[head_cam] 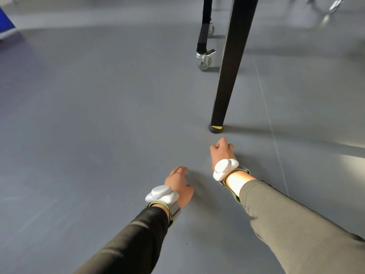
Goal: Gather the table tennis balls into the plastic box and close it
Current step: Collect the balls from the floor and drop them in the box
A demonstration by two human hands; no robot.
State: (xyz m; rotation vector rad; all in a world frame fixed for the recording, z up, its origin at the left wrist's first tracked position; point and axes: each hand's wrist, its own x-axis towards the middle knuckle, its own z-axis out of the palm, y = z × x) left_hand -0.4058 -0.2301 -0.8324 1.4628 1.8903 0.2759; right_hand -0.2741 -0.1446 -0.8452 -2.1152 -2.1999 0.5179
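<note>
No table tennis ball and no plastic box shows in the head view. Both arms stretch forward and down over the grey floor. My left hand (177, 180) hovers palm down, its fingers loosely extended and nothing visible in it. My right hand (222, 151) is further out, just short of the foot of a black table leg (229, 76). Its fingers curl downward and hide whatever lies beneath them. Each wrist carries a white tracker on a green-edged strap.
The black table leg ends in a round foot (216, 129) right in front of my right hand. Behind it stands a dark leg on a metal caster wheel (205, 63). A blue object (6, 20) sits at the far left. More wheeled legs are at the top right.
</note>
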